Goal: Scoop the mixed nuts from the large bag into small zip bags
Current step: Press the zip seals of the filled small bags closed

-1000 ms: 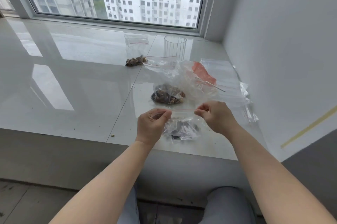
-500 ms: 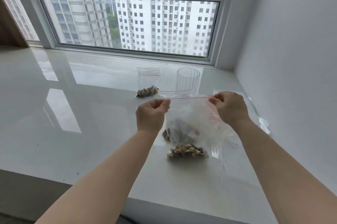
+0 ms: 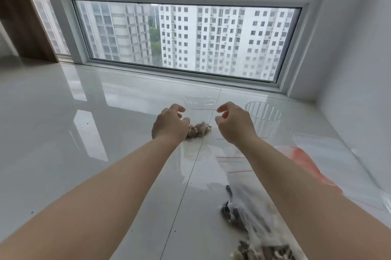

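A small zip bag [image 3: 200, 109] with a red seal line stands on the white sill, mixed nuts [image 3: 198, 129] in its bottom. My left hand [image 3: 170, 125] and my right hand [image 3: 234, 125] hover on either side of it, fingers loosely curled, holding nothing. The left hand hides part of the nuts. At the lower right, partly behind my right forearm, lies the large clear bag [image 3: 251, 213] with dark nuts inside. More nuts in plastic [image 3: 264, 252] show at the bottom edge.
A clear plastic cup [image 3: 263, 116] stands just right of my right hand. Empty zip bags [image 3: 232, 163] with red lines lie under my right forearm. An orange piece [image 3: 304, 159] lies inside plastic by the right wall. The window closes the far side.
Both hands let go of the small bag they held up by its top and reached forward to the far bag. The camera tilted up.
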